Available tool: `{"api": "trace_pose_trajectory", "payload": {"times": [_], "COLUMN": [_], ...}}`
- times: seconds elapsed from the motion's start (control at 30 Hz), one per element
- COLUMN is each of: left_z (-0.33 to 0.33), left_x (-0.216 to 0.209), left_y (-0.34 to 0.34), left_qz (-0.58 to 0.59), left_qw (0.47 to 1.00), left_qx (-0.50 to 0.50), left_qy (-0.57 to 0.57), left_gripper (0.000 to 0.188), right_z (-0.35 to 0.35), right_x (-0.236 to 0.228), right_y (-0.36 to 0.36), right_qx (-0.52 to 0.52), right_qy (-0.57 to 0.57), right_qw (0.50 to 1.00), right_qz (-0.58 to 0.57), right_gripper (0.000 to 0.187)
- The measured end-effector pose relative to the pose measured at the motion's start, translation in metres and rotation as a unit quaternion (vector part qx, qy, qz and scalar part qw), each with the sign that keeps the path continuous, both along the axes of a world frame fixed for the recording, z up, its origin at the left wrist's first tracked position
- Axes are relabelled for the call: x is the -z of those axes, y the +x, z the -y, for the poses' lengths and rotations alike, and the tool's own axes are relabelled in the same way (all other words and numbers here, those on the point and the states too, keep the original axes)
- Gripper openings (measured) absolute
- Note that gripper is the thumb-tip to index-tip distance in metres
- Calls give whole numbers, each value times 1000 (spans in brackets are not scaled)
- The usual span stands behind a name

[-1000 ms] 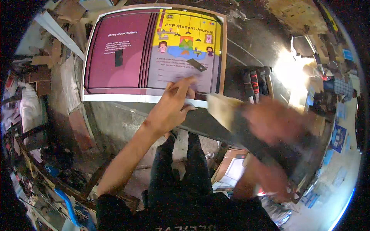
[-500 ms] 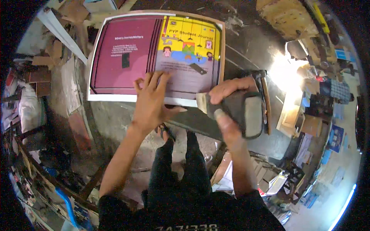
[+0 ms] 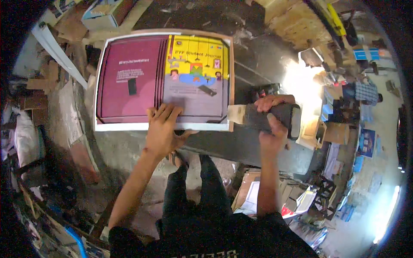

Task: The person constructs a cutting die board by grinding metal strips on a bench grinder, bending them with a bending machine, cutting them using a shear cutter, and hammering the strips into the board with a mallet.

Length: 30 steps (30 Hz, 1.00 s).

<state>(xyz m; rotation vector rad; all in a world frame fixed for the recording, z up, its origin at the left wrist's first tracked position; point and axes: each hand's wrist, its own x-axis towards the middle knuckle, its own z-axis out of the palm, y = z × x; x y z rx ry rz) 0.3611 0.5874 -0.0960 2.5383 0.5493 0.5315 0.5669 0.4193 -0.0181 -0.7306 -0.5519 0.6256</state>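
Note:
A printed cover sheet [image 3: 129,101], maroon on one half and yellow and grey on the other, lies on brown board with its white margin showing. My left hand [image 3: 161,129] rests on its near edge, fingers spread over the print and thumb out along the margin. At the sheet's right edge, my right hand [image 3: 275,122] grips a dark boxy hand tool [image 3: 279,115] with a pale flat end; its kind is unclear. That pale end meets or nearly meets the sheet's lower right corner. Two small dark rectangular pieces [image 3: 132,86] lie on the print.
The sheet is on a dark worktable [image 3: 206,142]. Past the tool, a bright glare washes out part of the clutter. Stacked cardboard and papers [image 3: 275,193] stand below the table's right side. A white strip [image 3: 60,56] leans at far left. Another person [image 3: 365,92] is at far right.
My left hand has lowered from a raised, bent pose onto the sheet's near edge. The tool in my right hand has moved right and now points level toward the corner. The view has shifted.

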Motion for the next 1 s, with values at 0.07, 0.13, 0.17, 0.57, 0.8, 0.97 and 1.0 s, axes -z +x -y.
{"api": "trace_pose_trajectory", "payload": {"times": [0.07,0.13,0.17,0.57,0.8,0.97,1.0], "left_z": [0,6,4,27,79,137,141], "left_x": [9,5,3,-18,-25,-4,6], "left_y": [-4,-11,-7,-26,-43,-59,-59], "left_qz": [10,5,9,-69,-60,29,103], "left_qw": [1000,999,999,996,972,792,743], "left_qx": [-3,-22,-27,-39,-223,-446,-468], "left_qy": [-23,-48,-45,-51,-45,-416,-468], "left_gripper": [58,57,57,55,52,34,31], "right_z": [-1,-12,-15,-26,-103,-151,-157], "right_x": [-12,-51,-71,-52,-119,21,16], "right_y": [9,-8,-14,40,102,119,117], "right_qx": [45,87,96,9,-32,-222,-232], "right_qy": [-129,-135,-104,-213,-75,39,40], "right_qw": [969,963,960,975,945,963,937], "right_qz": [205,215,241,67,316,-150,-259], "right_gripper": [16,21,23,51,48,38,42]}}
